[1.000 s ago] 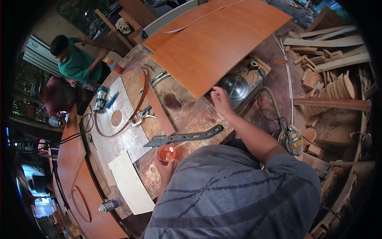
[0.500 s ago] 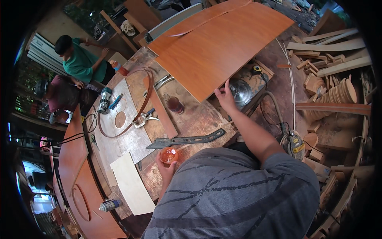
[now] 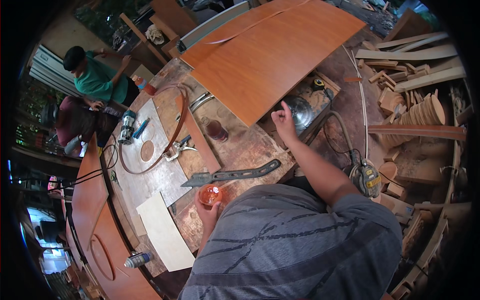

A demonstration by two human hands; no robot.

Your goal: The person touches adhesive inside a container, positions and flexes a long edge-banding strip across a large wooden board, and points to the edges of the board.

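Note:
A round cup of translucent orange material sits in my left hand, its fingers wrapped round the side. My right hand is raised near the corner of a large reddish-brown wood panel. Its index finger is stretched out, the other fingers are curled, and nothing shows in it. Just right of that hand lies a round metal disc like a saw blade, partly under the panel's edge. A long dark tool with a slotted handle lies beyond the cup.
A dark bottle, a reddish wood strip, a trim router and a curled edging band lie on the bench. A tape measure sits near the disc. Wood offcuts pile up right; two people work at left.
My right hand has come off the panel's edge, its fingers curling except the index finger. The view has shifted slightly. My left hand still holds the cup.

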